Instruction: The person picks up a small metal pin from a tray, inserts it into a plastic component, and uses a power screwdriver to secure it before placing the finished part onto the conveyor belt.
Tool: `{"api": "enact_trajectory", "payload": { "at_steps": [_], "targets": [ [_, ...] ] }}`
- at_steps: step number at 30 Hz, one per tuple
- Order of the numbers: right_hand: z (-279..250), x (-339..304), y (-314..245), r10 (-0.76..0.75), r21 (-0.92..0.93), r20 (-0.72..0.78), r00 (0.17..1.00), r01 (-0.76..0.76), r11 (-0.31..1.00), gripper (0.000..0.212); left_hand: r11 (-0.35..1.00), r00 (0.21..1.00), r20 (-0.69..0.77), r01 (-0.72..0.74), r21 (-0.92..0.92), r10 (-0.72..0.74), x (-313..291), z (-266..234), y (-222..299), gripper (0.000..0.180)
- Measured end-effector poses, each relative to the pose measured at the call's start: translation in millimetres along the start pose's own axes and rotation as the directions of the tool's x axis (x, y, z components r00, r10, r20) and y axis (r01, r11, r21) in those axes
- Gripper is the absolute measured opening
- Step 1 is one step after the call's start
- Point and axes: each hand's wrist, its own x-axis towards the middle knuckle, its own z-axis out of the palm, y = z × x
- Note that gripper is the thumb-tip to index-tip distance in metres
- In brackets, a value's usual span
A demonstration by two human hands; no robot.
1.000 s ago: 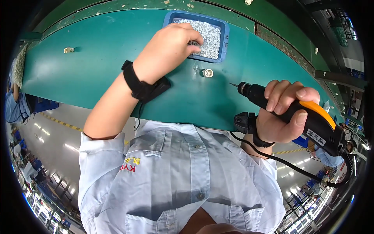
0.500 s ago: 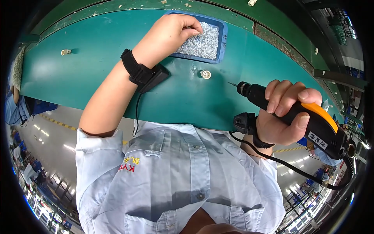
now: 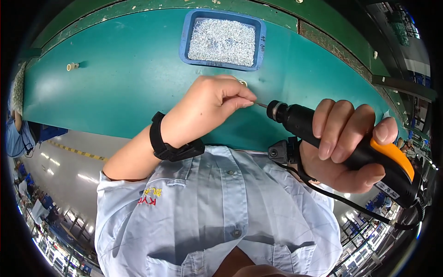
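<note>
My right hand [image 3: 340, 134] is wrapped around a black and orange electric screwdriver [image 3: 299, 121], its bit pointing left. At the tip of that bit, thumb and forefinger of my left hand [image 3: 213, 104] are pinched together; whatever lies between them is too small and hidden to make out. Just beyond the left fingers, a small pale round fitting [image 3: 243, 83] stands on the green bench mat [image 3: 129, 78], mostly covered by the hand. Farther off sits a blue tray [image 3: 183, 39] holding many small silver metal pieces [image 3: 221, 41] that look like screws.
Another small pale fitting [image 3: 72, 67] lies at the mat's left. The screwdriver's black cable [image 3: 364, 208] loops beneath my right arm. A green ledge [image 3: 323, 41] borders the bench's far side. Another person's blue sleeve [image 3: 18, 137] shows at the far left.
My left hand has left the blue tray and come nearer, to the screwdriver's bit, still pinched. The screwdriver has shifted slightly left. The tray now sits a little farther left.
</note>
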Motion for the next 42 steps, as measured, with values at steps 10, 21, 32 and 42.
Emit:
{"api": "enact_trajectory", "payload": {
  "at_steps": [10, 21, 32, 42],
  "targets": [
    [17.2, 0.3, -2.9, 0.035, 0.005, -0.015, 0.999, -0.035, 0.999, 0.037, 0.918, 0.972, -0.028, -0.209, 0.336, 0.232, -10.7, -7.6, 11.2, 0.014],
    [15.8, 3.1, 3.1, 0.021, -0.071, 0.011, 1.0, -0.02, 0.997, 0.037, 0.844, 0.969, 0.007, -0.218, 0.489, 0.246, -9.1, -6.9, 14.9, 0.02],
    [10.2, 10.3, 18.9, -0.015, -0.166, -0.072, 0.997, 0.003, 0.986, 0.036, 0.964, 0.987, -0.084, -0.11, 0.243, 0.134, 1.1, -1.0, -15.5, 0.024],
    [16.0, 14.9, 24.1, 0.082, -0.231, -0.126, 0.989, -0.11, 0.967, 0.035, 0.997, 0.996, -0.081, 0.029, 0.07, -0.023, 2.2, 1.4, -26.5, 0.021]
  ]
}}
